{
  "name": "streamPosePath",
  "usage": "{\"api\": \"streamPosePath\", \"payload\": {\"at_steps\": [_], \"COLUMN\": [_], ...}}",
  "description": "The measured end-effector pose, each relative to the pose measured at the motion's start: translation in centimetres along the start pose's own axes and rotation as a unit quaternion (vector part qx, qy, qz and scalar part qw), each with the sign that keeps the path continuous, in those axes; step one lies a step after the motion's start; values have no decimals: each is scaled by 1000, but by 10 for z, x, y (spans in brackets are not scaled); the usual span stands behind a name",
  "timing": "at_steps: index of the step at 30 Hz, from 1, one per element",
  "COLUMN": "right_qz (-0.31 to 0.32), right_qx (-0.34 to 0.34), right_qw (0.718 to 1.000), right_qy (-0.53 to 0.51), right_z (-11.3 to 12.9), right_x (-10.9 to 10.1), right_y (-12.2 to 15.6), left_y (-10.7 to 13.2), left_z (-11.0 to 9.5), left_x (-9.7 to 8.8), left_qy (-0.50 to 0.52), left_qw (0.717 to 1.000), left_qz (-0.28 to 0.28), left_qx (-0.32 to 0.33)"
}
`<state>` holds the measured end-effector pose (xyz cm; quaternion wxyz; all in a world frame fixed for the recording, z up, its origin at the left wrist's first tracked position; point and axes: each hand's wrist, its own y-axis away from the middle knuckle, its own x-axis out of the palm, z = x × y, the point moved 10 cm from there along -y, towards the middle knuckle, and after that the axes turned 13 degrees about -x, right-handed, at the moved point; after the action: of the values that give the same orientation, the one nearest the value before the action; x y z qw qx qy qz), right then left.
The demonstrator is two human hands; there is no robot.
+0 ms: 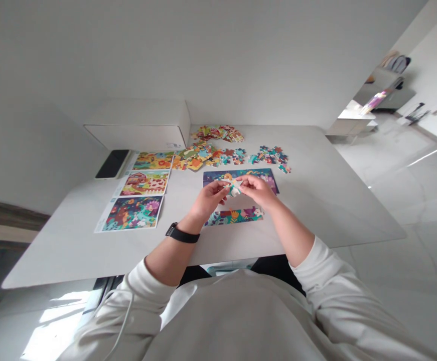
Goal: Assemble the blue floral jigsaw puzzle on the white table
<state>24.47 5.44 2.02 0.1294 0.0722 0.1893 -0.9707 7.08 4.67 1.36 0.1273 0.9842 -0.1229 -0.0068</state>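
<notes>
My left hand (211, 196) and my right hand (258, 189) meet above the white table (327, 200), fingers pinched on small jigsaw pieces (235, 188) held between them. Under the hands lies a partly built puzzle: a dark blue top strip (263, 175) and a separate colourful bottom strip (237, 215). A black watch sits on my left wrist.
Loose puzzle pieces lie in heaps behind the puzzle (195, 158), (218, 133), (273, 156). Three picture sheets (131, 213) lie in a column at the left. A white box (143, 123) stands at the back left, a black phone (112, 164) beside it.
</notes>
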Motion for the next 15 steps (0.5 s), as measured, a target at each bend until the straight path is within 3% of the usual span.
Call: {"api": "streamPosePath", "payload": {"at_steps": [6, 15], "right_qz": [95, 22], "right_qx": [29, 45], "right_qw": [995, 999], "right_qy": [1, -10], "right_z": [-5, -5], "right_x": [19, 5], "right_y": [6, 1], "left_y": [-3, -4], "left_z": [4, 11], "left_x": [-2, 2], "left_qy": [19, 42], "left_qw": [1000, 999], "left_qz": [-6, 22], "left_qx": [5, -17]}}
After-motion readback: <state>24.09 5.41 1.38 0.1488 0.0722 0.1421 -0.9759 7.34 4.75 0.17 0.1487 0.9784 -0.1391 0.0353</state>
